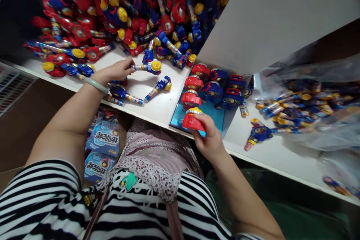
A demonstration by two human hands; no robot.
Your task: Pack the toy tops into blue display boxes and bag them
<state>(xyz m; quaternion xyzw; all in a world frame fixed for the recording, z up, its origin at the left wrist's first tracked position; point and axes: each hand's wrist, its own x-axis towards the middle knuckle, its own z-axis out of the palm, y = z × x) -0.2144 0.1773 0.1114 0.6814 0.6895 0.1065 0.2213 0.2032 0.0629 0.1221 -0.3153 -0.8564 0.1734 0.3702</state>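
Observation:
My left hand (120,70) is closed, its fingers pinching the clear tube end of a blue toy with a round yellow cap (153,67), just above the white table. My right hand (209,137) grips a red toy with a yellow top (192,119) at the near edge of a blue sheet or box (177,114). A column of red toys (191,99) lies on the blue surface, beside rows of blue toys (213,90). Near my left hand, a blue toy with a tube (159,88) and another blue toy (126,95) lie on the table.
A large heap of red and blue toys (112,18) fills the back left. Behind the rows stands a pale panel (267,18). To the right, clear plastic bags (332,131) surround many small tubes (292,107). Printed blue packages (101,138) sit below the table edge.

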